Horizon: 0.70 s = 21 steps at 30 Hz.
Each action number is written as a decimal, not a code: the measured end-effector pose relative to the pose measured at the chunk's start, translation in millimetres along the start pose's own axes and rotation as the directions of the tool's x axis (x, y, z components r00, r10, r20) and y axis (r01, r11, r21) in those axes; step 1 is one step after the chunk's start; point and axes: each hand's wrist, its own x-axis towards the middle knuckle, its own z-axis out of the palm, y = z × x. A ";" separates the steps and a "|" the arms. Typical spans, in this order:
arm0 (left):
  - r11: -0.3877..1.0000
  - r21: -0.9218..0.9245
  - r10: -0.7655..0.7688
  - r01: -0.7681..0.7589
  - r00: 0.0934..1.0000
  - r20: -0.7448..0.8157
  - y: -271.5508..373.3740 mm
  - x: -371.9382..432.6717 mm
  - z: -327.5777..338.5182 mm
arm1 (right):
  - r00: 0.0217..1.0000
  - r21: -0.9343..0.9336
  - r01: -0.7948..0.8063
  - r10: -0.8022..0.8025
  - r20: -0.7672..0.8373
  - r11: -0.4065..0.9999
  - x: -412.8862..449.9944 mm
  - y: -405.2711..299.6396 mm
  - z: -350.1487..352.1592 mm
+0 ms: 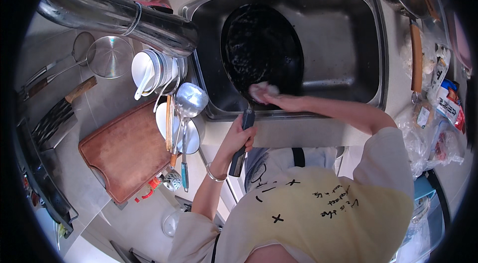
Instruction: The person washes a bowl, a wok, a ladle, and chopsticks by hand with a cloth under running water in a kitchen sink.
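A black frying pan (pixel 267 44) lies in the left half of the stainless steel sink (pixel 336 39), with whitish suds over its dark inner surface. My left hand (pixel 237 136) is closed around the pan's dark handle (pixel 238 162), which juts out over the sink's front edge. At the pan's near rim, my right hand (pixel 285 102) presses a pink and white cloth (pixel 263 92) against the pan. The fingers of that hand are partly hidden by the cloth.
Left of the sink stand stacked white bowls (pixel 143 70), a metal ladle (pixel 191 98) and a brown cutting board (pixel 127 147). A cleaver (pixel 61 128) is farther left. A large metal duct (pixel 157 25) hangs above the left side. Plastic bags (pixel 414 136) crowd the right counter.
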 end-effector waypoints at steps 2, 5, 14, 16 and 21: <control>1.000 0.014 0.004 -0.004 1.000 -0.003 -4.5 0.6 1.0 | 0.999 -0.073 0.026 -0.023 0.039 0.997 -2.2 4.6 2.4; 1.000 -0.011 0.004 -0.004 1.000 0.010 -5.3 1.6 2.2 | 0.988 -0.235 0.146 -0.130 0.079 0.961 -1.6 33.9 -16.5; 0.993 -0.037 -0.104 0.110 0.986 0.131 -1.5 11.2 -11.8 | 0.729 -0.941 -0.116 -0.616 -0.298 0.317 105.2 39.3 -138.7; 0.990 -0.034 -0.130 0.136 0.983 0.126 -2.4 16.8 -10.3 | 0.704 -0.877 -0.104 -0.588 -0.398 0.469 134.3 24.9 -96.4; 0.985 -0.052 -0.154 0.163 0.978 0.139 -13.6 26.7 -23.1 | 0.901 -0.317 0.429 -0.428 0.077 0.846 83.2 41.6 -18.0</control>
